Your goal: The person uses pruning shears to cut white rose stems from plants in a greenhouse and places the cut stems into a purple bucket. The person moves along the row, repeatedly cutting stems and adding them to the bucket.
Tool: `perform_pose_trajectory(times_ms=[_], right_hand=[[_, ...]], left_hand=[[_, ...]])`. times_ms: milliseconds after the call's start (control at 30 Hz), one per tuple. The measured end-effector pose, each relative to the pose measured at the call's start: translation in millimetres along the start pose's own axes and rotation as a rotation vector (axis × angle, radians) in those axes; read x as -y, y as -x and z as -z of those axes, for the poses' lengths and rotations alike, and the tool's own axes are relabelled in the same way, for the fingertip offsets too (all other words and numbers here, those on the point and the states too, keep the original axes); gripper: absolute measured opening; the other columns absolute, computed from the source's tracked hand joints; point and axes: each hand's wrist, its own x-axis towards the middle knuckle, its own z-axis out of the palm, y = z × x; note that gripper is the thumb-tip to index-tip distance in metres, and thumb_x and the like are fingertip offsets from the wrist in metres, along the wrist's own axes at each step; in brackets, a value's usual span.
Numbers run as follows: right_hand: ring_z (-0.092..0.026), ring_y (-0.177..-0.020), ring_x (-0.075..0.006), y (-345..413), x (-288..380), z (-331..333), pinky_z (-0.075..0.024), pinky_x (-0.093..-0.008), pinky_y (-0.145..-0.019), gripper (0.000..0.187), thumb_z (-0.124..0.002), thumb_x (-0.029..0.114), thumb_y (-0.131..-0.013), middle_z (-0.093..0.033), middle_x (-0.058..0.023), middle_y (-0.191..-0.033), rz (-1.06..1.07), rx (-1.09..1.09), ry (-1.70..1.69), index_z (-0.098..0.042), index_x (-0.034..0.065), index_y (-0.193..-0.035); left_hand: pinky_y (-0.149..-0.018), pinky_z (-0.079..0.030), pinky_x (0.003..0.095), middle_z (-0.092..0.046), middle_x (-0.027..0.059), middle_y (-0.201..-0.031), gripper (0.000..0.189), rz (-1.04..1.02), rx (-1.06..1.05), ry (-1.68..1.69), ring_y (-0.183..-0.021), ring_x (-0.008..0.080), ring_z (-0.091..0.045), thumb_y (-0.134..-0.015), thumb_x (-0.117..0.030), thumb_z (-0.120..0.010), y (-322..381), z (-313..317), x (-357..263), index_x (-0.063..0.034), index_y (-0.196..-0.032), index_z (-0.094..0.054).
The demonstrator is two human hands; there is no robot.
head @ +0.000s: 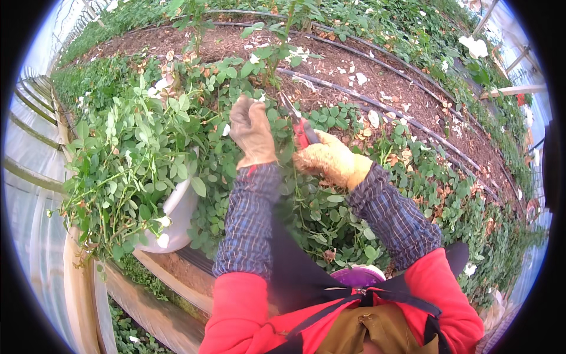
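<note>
My right hand (331,157), in a tan work glove, grips red-handled pruning shears (299,124). The blades point up and away from me, near the base of a leafy rose stem (283,48). To the left of the shears is my left hand (251,130), also gloved, raised over the low rose foliage; its fingers are curled, and whether they pinch anything is not clear. A white container (177,217) stands left of my left arm, heaped with cut leafy stems (141,150) that bear a few white blooms.
Dark irrigation pipes (380,104) run along the soil bed among fallen white petals. Dense rose bushes (442,208) spread to the right. Wooden boards (146,305) and a plastic-sheeted greenhouse wall (31,212) lie left. A purple round object (359,276) is close to my body.
</note>
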Motion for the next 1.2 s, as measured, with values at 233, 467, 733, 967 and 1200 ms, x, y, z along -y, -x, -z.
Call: perform_pose_trajectory(times_ms=[233,467,733,967,1200], right_hand=[[-0.069,-0.099,-0.0361,-104,-34,-23,-0.0557,-0.0584,-0.092,0.025,-0.070,0.010,-0.092,-0.069,-0.0155,-0.109,-0.228,0.413,-1.005,-0.061,0.0032,-0.114],[-0.069,-0.106,-0.0397,-152,-58,-27,-0.0545,-0.0614,-0.093,0.026,-0.068,0.018,-0.096,-0.072,-0.0196,-0.112,-0.054,0.397,-1.065,-0.064,0.0014,-0.116],[-0.048,-0.066,-0.0166,-146,-61,-13,-0.0405,-0.0353,-0.061,0.031,-0.068,0.012,-0.095,-0.053,-0.0012,-0.079,-0.010,0.323,-0.758,-0.060,0.0044,-0.124],[-0.071,-0.104,-0.0359,-177,-47,-20,-0.0579,-0.0554,-0.089,0.029,-0.068,0.018,-0.096,-0.072,-0.0139,-0.112,0.006,0.337,-0.819,-0.064,0.0040,-0.122],[-0.068,-0.101,-0.0343,-197,-50,-26,-0.0542,-0.0545,-0.091,0.028,-0.070,0.019,-0.092,-0.071,-0.0145,-0.109,0.091,0.283,-0.870,-0.067,0.0008,-0.113]], left_hand=[[-0.091,-0.057,0.0355,-0.074,0.0173,-0.118,0.039,-0.338,0.069,-0.564,-0.105,0.0274,-0.073,-0.091,-0.007,-0.059,-86,30,57,-0.0036,-0.129,-0.066],[-0.092,-0.057,0.0334,-0.064,0.0194,-0.135,0.062,-0.102,0.102,-0.125,-0.116,0.0244,-0.067,-0.085,-0.004,-0.069,-120,18,49,0.0046,-0.144,-0.052],[-0.091,-0.056,0.0299,-0.073,0.0115,-0.120,0.067,-0.159,0.451,-0.508,-0.105,0.0157,-0.069,-0.081,-0.016,-0.084,-152,-24,31,0.0040,-0.139,-0.058],[-0.079,-0.056,0.0284,-0.075,0.0064,-0.102,0.066,0.031,0.659,-0.346,-0.089,0.0123,-0.069,-0.076,-0.021,-0.088,-154,-34,43,0.0017,-0.131,-0.062],[-0.069,-0.051,0.0412,-0.074,0.0113,-0.083,0.040,-0.173,0.612,-0.773,-0.068,0.0244,-0.065,-0.078,-0.039,-0.075,-143,-39,34,-0.0062,-0.101,-0.076]])
